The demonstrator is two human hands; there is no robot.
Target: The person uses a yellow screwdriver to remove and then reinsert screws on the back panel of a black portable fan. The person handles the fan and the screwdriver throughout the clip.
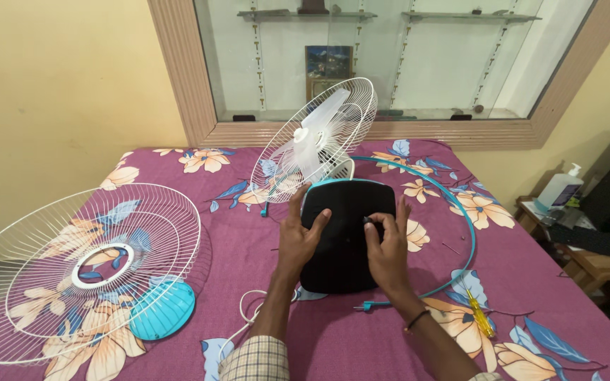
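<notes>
- I see my left hand [299, 236] resting flat on the black fan base [347, 236], fingers spread wide over its left part, holding nothing.
- My right hand [388, 248] sits on the right part of that base, its grip narrow: thumb and forefinger pinch a small dark knob or screw [367, 221] on the base; I cannot tell which it is.
- The base lies in the middle of the bed [361, 346], on a purple sheet with a flower print, its teal edge on the far side.
- Just beyond the base the fan head [317, 137] stands tilted, white blades inside a white wire guard.
- A teal ring [469, 226] curves from behind the base round to the right and back near my right wrist.
- A yellow-handled screwdriver [480, 316] lies on the sheet at near right, just beside the ring.
- At left, well apart from my hands, a loose white wire guard [79, 271] lies flat, with a round teal cap [162, 310] touching its near right rim.
- At far right a white pump bottle [560, 187] with a label stands on a small wooden stand.
- A white cord [245, 310] loops beside my left forearm.
</notes>
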